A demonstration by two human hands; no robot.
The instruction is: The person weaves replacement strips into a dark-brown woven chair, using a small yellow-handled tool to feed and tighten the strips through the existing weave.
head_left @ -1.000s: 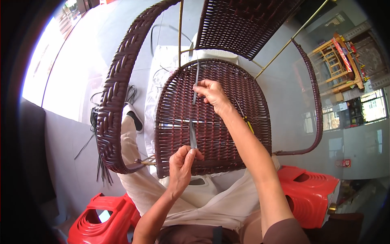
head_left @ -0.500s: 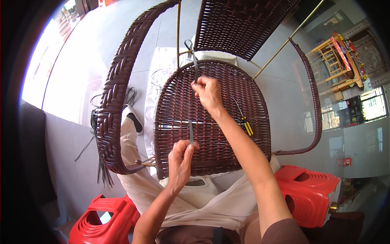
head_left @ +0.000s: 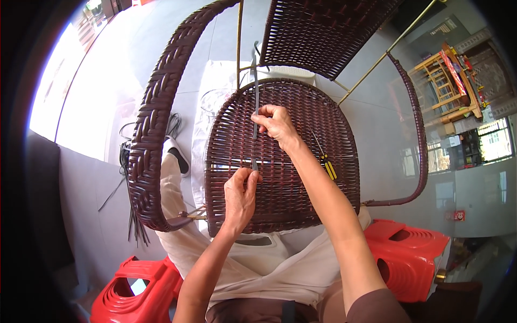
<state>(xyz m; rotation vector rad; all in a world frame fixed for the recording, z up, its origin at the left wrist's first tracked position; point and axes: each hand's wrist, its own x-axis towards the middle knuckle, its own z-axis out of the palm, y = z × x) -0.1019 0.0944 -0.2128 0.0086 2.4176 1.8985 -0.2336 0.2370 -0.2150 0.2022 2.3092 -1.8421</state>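
A dark brown woven chair seat [head_left: 301,194] lies in front of me, with gaps in its weave at the left. A flat dark weaving strip [head_left: 256,89] runs lengthwise over it, its far end curling up past the seat's back edge. My right hand [head_left: 273,124] pinches this strip over the upper middle of the seat. Lower down, my left hand [head_left: 240,194] has thumb and fingers closed on the strip near the gap. To the right of my right hand, a thin-shafted tool with yellow-and-black handles [head_left: 329,167] rests on the weave.
The chair's thick braided armrest [head_left: 153,113] arches at the left, a thinner armrest [head_left: 419,129] at the right. Its woven backrest [head_left: 318,35] stands at the far side. Red plastic stools [head_left: 406,258] flank my legs. Loose dark strips [head_left: 135,215] hang by the left armrest.
My left hand has moved up along the strip, closer to my right hand. The right hand has shifted slightly nearer to me, and the strip's far loop has straightened.
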